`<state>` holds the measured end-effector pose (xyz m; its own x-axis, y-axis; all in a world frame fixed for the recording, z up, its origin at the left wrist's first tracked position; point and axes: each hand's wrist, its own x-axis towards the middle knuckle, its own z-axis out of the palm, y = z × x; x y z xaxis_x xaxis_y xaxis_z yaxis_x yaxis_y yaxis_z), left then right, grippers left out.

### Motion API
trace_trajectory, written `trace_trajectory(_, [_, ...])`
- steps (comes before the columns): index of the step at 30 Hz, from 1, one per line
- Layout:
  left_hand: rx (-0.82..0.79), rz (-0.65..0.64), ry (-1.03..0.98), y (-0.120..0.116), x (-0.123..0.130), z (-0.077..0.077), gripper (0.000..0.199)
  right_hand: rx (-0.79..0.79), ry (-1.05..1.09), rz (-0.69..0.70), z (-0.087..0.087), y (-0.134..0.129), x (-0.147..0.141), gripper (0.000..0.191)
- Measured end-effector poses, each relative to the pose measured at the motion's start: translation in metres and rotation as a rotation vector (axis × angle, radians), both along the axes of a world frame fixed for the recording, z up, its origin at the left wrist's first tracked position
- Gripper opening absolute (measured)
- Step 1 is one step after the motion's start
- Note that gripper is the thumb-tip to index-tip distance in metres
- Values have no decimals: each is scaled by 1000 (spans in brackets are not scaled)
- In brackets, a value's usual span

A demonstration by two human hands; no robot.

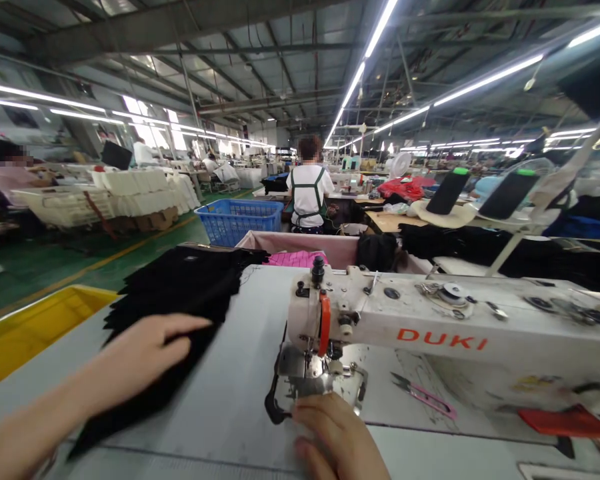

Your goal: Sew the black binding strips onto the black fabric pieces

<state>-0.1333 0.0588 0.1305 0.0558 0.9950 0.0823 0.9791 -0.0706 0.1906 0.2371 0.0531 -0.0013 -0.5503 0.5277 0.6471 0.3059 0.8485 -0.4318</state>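
My left hand [147, 350] reaches over a stack of black fabric pieces [175, 283] on the left of the sewing table. Its index finger is stretched out and the thumb stands a little apart, both against the dark cloth. My right hand [343, 430] is just in front of the needle area of a white sewing machine [445, 327] marked DUKI. Its fingertips are at the front of the metal plate [310, 387], with the thumb apart below; no cloth shows in it. A dark curved part [274, 410] lies by the plate's left edge.
Pink-handled thread snips [425, 395] lie under the machine arm, left of a red piece [567, 422]. Black thread cones [447, 192] stand behind. A yellow bin [45, 327] is at left. Beyond the table are a blue crate [240, 220] and a seated person [309, 187].
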Motion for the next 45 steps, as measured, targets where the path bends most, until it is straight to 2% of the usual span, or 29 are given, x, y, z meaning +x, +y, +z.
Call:
trace_trajectory(1, [-84, -109, -61, -19, 17, -23, 40, 46, -12, 1, -2, -3, -4, 34])
trace_trajectory(2, [-215, -278, -204, -37, 33, -48, 43, 104, -20, -8, -8, -7, -10, 44])
trace_trajectory(4, [-380, -492, -337, -66, 56, -96, 57, 208, -22, -76, -28, -16, -24, 54])
trace_trajectory(5, [-401, -494, -285, -73, 61, -113, 69, 244, 6, -139, -40, -21, -31, 52])
trace_trajectory(6, [-405, -465, -212, -75, 62, -122, 72, 258, -5, -171, -51, -26, -36, 49])
trace_trajectory(7, [-339, -404, -109, -72, 58, -124, 66, 255, -13, -183, -60, -31, -39, 48])
trace_trajectory(9, [-69, -220, 94, -53, 40, -111, 38, 227, -6, -186, -71, -40, -41, 45])
trace_trajectory(10, [180, -146, 180, -40, 29, -99, 44, 208, 7, -185, -73, -42, -41, 41])
trace_trajectory(11, [323, -61, 191, -29, 20, -86, 53, 193, 24, -188, -74, -44, -40, 37])
trace_trajectory(13, [392, -61, 184, -12, 13, -70, 57, 169, 58, -209, -76, -46, -40, 29])
trace_trajectory(15, [299, -159, 136, -6, 23, -71, 52, 138, 81, -222, -79, -46, -42, 25])
trace_trajectory(17, [167, -235, 80, -6, 45, -86, 43, 90, 93, -211, -81, -46, -43, 21])
trace_trajectory(19, [85, -230, 31, -7, 70, -102, 47, 26, 96, -150, -78, -47, -41, 21])
trace_trajectory(21, [43, -223, -6, -8, 89, -111, 49, -56, 100, -65, -66, -51, -34, 26])
trace_trajectory(24, [-13, -261, -57, -10, 106, -108, 32, -292, 71, -68, -35, -56, -18, 25])
trace_trajectory(27, [-66, -273, -113, -14, 113, -95, 28, -569, -20, -244, -2, -56, -9, 53])
trace_trajectory(29, [-103, -234, -151, -17, 112, -84, 22, -659, -104, -319, 17, -53, -9, 55])
trace_trajectory(31, [-175, -188, -259, -22, 109, -72, 16, -670, -139, -347, 33, -50, -11, 43])
trace_trajectory(34, [-324, -158, -657, -31, 99, -53, 10, -557, -65, -294, 52, -46, -14, 26])
trace_trajectory(36, [-382, -118, -876, -37, 94, -42, 25, -432, -4, -209, 61, -45, -14, 19])
trace_trajectory(38, [-391, -48, -927, -45, 91, -34, 43, -335, 51, -131, 68, -43, -12, 14])
trace_trajectory(41, [-361, 48, -938, -56, 89, -31, 47, -308, 156, -49, 74, -41, -11, 9])
trace_trajectory(45, [-236, 112, -1026, -69, 85, -42, 45, -361, 278, -46, 76, -45, -12, 7])
